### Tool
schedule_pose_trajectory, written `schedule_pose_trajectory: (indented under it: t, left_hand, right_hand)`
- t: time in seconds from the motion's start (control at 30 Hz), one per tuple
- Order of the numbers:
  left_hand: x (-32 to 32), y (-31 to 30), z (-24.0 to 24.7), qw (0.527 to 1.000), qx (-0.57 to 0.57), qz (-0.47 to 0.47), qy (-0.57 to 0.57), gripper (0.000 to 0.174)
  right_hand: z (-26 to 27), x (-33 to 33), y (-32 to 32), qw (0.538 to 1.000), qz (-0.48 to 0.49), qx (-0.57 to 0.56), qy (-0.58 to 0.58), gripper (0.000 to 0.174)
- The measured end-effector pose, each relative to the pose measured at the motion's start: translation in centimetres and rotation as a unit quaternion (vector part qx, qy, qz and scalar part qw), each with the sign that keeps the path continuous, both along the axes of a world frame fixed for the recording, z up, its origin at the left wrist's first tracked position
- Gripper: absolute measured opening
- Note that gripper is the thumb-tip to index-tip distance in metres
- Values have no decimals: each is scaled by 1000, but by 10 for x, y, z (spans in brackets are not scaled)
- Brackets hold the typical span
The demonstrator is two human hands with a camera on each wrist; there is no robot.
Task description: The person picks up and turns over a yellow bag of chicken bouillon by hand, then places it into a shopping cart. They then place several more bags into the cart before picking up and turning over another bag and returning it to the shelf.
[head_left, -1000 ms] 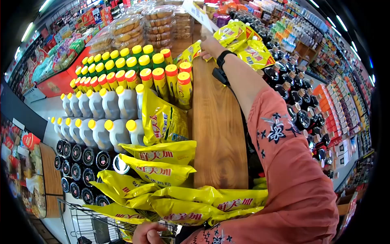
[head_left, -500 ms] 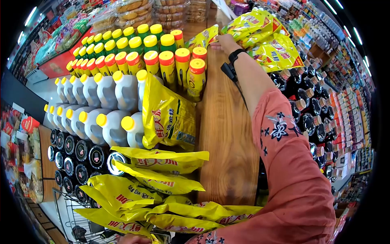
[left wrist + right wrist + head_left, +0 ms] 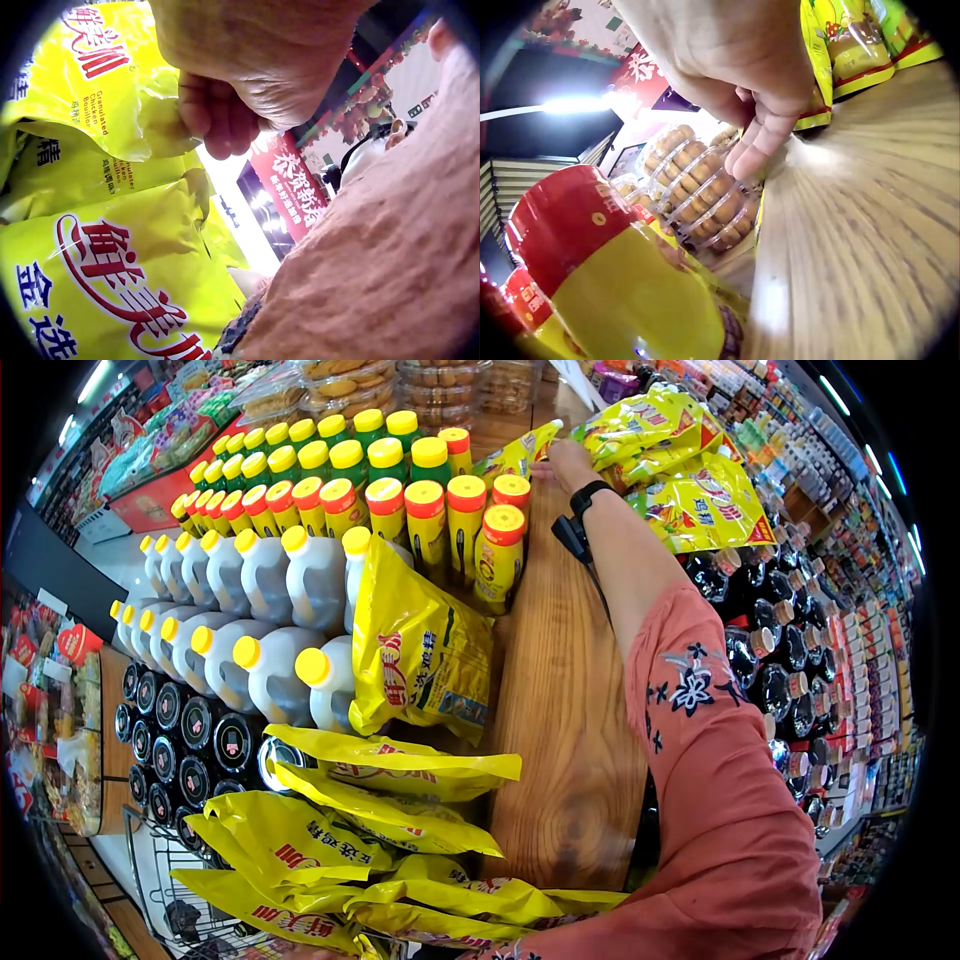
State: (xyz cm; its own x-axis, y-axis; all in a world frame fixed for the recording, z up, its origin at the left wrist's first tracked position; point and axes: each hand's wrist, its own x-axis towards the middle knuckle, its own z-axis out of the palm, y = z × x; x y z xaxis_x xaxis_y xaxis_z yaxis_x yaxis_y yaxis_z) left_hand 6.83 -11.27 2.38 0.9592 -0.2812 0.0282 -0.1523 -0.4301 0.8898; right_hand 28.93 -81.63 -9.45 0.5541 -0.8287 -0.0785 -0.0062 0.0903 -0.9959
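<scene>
In the head view my right hand (image 3: pixel 570 465) is at the far end of the wooden counter. Its fingers bend in at the near corner of a small yellow pouch (image 3: pixel 518 452); the right wrist view shows the curled fingers (image 3: pixel 756 146) from below, their far side hidden. To the right lies a pile of yellow chicken seasoning bags (image 3: pixel 690 505). My left hand (image 3: pixel 251 67) hangs with loosely curled fingers beside yellow bags of granulated chicken bouillon (image 3: pixel 124 281). It sits at the bottom edge of the head view, almost out of frame.
Red-and-yellow canisters (image 3: pixel 500 555), grey jugs (image 3: pixel 278 670) and black-lidded jars (image 3: pixel 235 740) stand left. More yellow bags (image 3: pixel 400 760) lie along the counter (image 3: pixel 570 760). Dark bottles (image 3: pixel 775 690) line the right side. Cookie tubs (image 3: pixel 705 184) are stacked behind. A wire cart (image 3: pixel 160 870) is bottom left.
The head view has shifted, so the counter appears farther right. My right hand stays at the small pouch. My left hand has dropped almost out of the head view.
</scene>
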Motion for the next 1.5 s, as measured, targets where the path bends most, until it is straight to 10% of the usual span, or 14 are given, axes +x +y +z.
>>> schedule_pose_trajectory:
  t: [0.83, 1.5]
  left_hand:
    - [0, 23, -16, 999, -39, -9, 17, 28]
    - [5, 4, -8, 991, -113, -66, 33, 25]
  right_hand:
    - [166, -59, 37, 959, 69, -191, -198, 20]
    - [187, -229, 15, 960, -25, -219, 174, 37]
